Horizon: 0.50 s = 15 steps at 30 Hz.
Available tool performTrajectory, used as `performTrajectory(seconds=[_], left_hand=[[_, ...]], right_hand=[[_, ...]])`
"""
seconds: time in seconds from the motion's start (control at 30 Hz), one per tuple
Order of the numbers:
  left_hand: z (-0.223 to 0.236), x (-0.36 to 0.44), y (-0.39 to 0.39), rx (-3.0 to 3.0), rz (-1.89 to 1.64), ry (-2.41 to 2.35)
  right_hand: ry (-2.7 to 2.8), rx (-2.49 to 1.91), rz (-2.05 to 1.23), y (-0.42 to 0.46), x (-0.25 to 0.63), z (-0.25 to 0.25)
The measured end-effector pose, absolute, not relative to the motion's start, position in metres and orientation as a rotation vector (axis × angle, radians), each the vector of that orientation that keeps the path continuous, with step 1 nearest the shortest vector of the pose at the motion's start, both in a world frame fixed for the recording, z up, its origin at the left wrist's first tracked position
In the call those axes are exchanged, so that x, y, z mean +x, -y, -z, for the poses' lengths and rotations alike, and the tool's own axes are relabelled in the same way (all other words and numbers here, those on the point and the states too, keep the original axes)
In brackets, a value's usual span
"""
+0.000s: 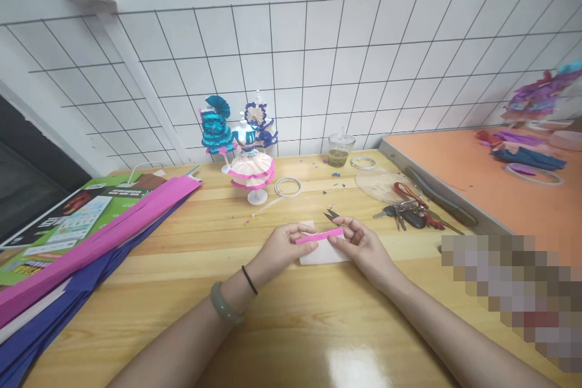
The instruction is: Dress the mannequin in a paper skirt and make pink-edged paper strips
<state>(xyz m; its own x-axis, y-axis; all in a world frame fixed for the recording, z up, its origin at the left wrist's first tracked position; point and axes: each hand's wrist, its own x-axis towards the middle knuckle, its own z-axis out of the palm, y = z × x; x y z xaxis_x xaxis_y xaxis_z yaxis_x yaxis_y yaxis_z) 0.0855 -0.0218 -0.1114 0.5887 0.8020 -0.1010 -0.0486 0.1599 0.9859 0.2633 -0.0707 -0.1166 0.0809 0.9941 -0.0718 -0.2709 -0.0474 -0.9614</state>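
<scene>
Between my two hands a narrow strip of pink paper [319, 236] is stretched level above the table. My left hand [289, 244] pinches its left end between thumb and fingers. The right end is pinched by my right hand [361, 245]. Beneath the strip lies a piece of white paper [321, 253], partly covered by my fingers. Just beyond my right hand the dark tips of scissors [331, 214] show; the rest of them is hidden. Behind my hands stands a small dress-form stand [252, 157] in a white and pink paper skirt.
Long pink and blue paper sheets [104, 242] lie at the left over printed bags. Tape rolls [288, 187], a lidded glass jar [339, 150] and keys [404, 213] are farther back. An orange-topped table [445, 163] adjoins on the right, with a blurred area near it.
</scene>
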Motion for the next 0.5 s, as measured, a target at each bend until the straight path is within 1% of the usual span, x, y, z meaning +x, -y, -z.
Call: performTrajectory(seconds=[0.23,0.5], left_hand=[[0.1109,0.0862,0.0254,1.288,-0.613,-0.715],[0.1121,0.0877,0.0262,1.246,-0.583,-0.779]], right_hand=[[1.013,-1.076,-1.394,0.0748,0.2592,0.1121],[0.995,-1.098,-1.369,0.0732,0.2590,0.1140]])
